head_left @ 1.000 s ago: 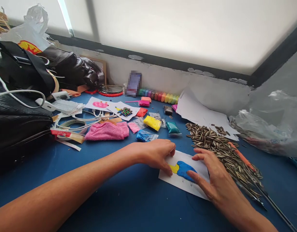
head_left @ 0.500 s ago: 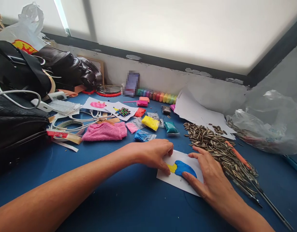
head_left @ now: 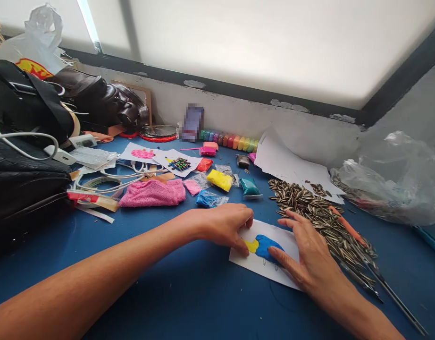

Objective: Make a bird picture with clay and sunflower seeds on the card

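A white sheet of paper (head_left: 247, 267) lies on the blue table, bearing a pencil drawing partly covered with clay. Yellow clay (head_left: 252, 246) fills a small part on the left, and blue clay (head_left: 265, 248) forms a larger rounded patch beside it. My left hand (head_left: 226, 225) holds the sheet's left side down, fingers curled and thumb by the yellow clay. Over the right side of the sheet, my right hand (head_left: 307, 250) has its fingers spread. Its thumb rests on the blue clay, hiding part of it.
Sunflower seeds (head_left: 298, 200) are heaped right of the sheet, with an orange-handled tool (head_left: 348, 226) among them. Behind are yellow clay in a packet (head_left: 220, 180), a teal packet (head_left: 250, 187), a blue packet (head_left: 210, 199) and a pink cloth (head_left: 152, 192). Black bags (head_left: 26, 179) stand left.
My right hand has shifted slightly to the right, its thumb moving along the blue clay. More of the pencil lines below the clay shows. My left hand stays in place.
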{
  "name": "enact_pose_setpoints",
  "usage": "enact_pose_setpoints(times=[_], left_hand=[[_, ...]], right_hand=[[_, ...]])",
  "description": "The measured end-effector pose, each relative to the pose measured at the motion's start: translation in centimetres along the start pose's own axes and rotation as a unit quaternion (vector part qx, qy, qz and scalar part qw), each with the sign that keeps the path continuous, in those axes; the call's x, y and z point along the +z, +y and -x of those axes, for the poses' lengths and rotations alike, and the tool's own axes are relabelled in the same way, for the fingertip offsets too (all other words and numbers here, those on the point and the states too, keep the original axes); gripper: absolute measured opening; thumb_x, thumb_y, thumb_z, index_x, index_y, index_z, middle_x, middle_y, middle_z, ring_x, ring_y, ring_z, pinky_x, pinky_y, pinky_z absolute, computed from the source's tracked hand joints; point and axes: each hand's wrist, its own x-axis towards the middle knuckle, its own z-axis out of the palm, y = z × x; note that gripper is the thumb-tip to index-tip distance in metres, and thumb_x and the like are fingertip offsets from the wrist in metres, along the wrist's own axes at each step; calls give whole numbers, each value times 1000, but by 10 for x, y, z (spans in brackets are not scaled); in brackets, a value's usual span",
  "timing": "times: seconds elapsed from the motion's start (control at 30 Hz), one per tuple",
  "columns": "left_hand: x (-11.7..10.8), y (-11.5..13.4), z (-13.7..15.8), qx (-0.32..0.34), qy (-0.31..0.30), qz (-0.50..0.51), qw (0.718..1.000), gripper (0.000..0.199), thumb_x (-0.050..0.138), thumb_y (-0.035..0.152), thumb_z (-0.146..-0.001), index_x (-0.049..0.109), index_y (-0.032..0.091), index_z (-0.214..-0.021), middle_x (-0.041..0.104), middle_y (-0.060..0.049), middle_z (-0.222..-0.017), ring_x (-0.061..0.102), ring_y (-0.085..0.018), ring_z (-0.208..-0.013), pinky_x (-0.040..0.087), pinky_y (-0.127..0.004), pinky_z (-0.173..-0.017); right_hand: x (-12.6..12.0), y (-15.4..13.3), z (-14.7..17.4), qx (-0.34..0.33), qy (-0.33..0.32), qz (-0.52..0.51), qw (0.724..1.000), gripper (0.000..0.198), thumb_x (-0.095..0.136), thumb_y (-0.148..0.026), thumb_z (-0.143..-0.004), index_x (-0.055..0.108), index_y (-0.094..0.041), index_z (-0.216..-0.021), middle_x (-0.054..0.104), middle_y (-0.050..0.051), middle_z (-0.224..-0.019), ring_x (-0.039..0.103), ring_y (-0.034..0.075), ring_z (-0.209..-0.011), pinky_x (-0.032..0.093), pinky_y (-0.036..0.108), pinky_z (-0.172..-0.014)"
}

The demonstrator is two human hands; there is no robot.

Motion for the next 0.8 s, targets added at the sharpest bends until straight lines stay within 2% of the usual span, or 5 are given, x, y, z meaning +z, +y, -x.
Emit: enact_pose_setpoints(times=[0.37, 0.8], left_hand=[[2, -3, 0, 13, 3, 14, 1000, 47, 74, 44, -71, 53, 18, -103, 57, -4, -105, 53, -20, -91, 40, -27, -74], [3, -3, -1, 11, 7, 14, 1000, 47, 75, 43, -69, 53, 19, -103, 57, -5, -106, 54, -21, -94, 42, -27, -76]], right_hand=[[-1, 3, 0, -7, 11, 0, 1000, 50, 51, -60, -89, 54, -23, -123, 49, 16, -141, 45, 33, -133, 39, 55, -105], [4, -8, -3, 3, 27, -25, 999, 49, 51, -56, -89, 54, -22, -123, 51, 17, -139, 48, 32, -132, 42, 52, -104]])
